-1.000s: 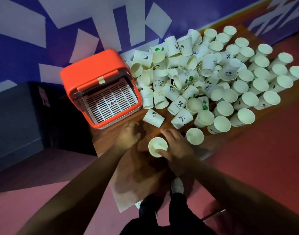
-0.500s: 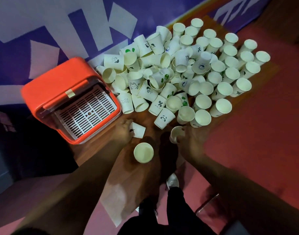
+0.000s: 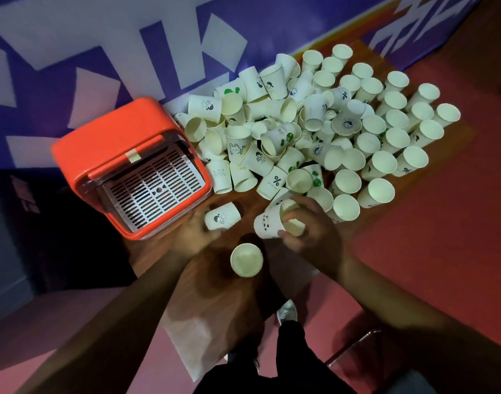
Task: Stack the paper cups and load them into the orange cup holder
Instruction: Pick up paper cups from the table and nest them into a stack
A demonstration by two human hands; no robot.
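White paper cups [image 3: 380,132] crowd the counter [image 3: 249,199] right of the orange holder [image 3: 101,149]; among them lies a "% NICE DAY" cup [image 3: 275,182]. The left grip [image 3: 195,234] curls round a lying cartoon cup [image 3: 222,220]; the right grip [image 3: 309,231] clasps a panda cup [image 3: 267,224]. An upright cup [image 3: 246,260] stands nearest, between the wrists.

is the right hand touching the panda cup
Touching. The head view shows the right hand gripping the panda cup, fingers over its mouth and thumb pressed against its side.
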